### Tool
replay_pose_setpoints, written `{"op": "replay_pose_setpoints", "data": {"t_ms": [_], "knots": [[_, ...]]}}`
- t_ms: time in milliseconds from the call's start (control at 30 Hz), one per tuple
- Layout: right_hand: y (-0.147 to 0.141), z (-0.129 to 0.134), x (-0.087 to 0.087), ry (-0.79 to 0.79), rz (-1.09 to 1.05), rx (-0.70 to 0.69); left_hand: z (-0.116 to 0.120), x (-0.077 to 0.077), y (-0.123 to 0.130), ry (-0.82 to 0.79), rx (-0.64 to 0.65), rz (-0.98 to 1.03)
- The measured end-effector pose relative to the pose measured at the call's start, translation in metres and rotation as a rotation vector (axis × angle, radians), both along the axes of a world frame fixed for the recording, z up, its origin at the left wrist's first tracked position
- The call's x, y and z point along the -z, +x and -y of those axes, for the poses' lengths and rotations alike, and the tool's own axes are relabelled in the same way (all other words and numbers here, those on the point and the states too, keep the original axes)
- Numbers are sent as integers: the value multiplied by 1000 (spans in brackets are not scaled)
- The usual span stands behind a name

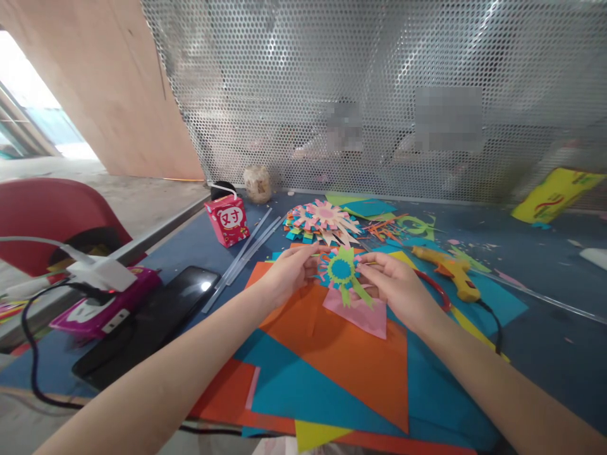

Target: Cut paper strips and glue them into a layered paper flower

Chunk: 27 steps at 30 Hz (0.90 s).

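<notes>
Between my two hands is a paper rosette (341, 269) with a blue centre, a lime-green fringed ring and two green tails hanging down. My left hand (294, 270) pinches its left edge, where pink and blue fringe shows. On the opposite edge, the fingers of my right hand (389, 279) are closed around it. Below the rosette lies a pink paper piece (358, 314) on an orange sheet (332, 354). Blue sheets (303, 392) spread out underneath. Behind my hands sits a pile of finished-looking fringed rosettes (325, 218).
A yellow glue gun (448, 270) with a black cord lies at the right. Clear glue sticks (246, 253), a red drink box (228, 219), a black phone (147, 325) and a purple power strip (107, 309) are on the left. A perforated metal panel (284, 76) borders the back.
</notes>
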State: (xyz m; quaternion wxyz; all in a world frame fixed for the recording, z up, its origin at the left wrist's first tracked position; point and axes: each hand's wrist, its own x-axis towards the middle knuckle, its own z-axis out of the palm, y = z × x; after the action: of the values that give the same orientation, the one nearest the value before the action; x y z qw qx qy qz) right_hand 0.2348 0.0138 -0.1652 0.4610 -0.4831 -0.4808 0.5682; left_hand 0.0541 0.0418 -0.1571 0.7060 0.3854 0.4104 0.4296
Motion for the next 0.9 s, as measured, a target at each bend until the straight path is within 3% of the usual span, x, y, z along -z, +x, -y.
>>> {"op": "replay_pose_setpoints", "data": {"t_ms": [467,900], "knots": [[1,-1,1,34,29,13,-1,3,-1,1,-29,-50],[1,-1,3,108,6,-30,6,-7,0,33,-19,-48]]}}
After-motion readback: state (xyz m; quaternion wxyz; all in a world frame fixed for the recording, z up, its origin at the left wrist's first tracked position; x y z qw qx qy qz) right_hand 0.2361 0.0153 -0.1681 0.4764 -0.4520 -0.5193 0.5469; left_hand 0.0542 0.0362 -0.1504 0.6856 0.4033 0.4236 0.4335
